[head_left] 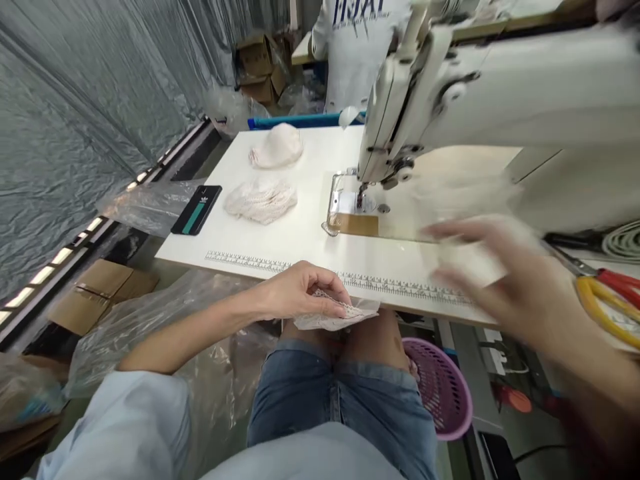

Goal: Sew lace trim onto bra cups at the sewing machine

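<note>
My left hand (300,292) rests at the near edge of the white sewing table (300,233), its fingers pinched on a small piece of white lace fabric (340,317) above my knees. My right hand (500,273) is smeared by motion over the table's right part, fingers spread, with a pale blurred piece under it that I cannot make out. The sewing machine (500,100) stands behind it, its needle (360,193) over the metal plate.
Two heaps of white lace (260,200) (277,147) lie on the table's left half beside a black phone (197,209). Scissors with yellow and red handles (600,293) lie at right. A purple basket (443,393) sits under the table. Another person in a white shirt (355,47) stands beyond.
</note>
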Tool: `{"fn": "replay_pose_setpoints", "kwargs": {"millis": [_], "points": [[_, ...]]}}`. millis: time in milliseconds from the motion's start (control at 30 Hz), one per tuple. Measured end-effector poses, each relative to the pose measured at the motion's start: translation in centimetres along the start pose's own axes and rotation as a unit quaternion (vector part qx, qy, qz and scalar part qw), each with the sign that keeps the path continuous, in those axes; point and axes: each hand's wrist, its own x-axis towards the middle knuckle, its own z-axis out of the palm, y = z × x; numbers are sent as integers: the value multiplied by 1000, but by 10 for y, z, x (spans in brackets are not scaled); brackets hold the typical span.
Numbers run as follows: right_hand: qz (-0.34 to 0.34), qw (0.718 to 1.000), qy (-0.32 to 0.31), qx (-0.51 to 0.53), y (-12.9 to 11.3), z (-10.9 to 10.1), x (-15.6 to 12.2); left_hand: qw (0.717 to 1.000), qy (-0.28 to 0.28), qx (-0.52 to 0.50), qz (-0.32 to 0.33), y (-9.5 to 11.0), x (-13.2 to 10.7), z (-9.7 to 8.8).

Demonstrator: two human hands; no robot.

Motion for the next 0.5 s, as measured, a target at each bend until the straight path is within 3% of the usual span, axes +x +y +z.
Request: {"fn": "replay_pose_setpoints", "kwargs": {"millis": [67, 133, 200, 267, 367, 433, 500], "points": [[-23, 972, -190, 138, -21, 26, 8, 1000, -12, 6, 17, 15, 7, -8], [-12, 949, -243, 202, -28, 39, 21, 999, -5, 19, 45, 31, 15, -18], [-16, 964, -199, 175, -26, 33, 38, 994, 31, 54, 87, 46, 23, -31], [-58, 990, -102, 77, -25, 15, 51, 980, 83, 113, 144, 58, 29, -42], [-182, 977, 10, -113, -30, -5, 56, 937, 128, 198, 258, 55, 37, -51], [-246, 947, 2, -208, -31, 0, 49, 896, 137, 272, 322, 37, 44, -50], [-270, 929, -54, -248, -26, 14, 37, 852, 140, 372, 340, 8, 49, -46]]}}
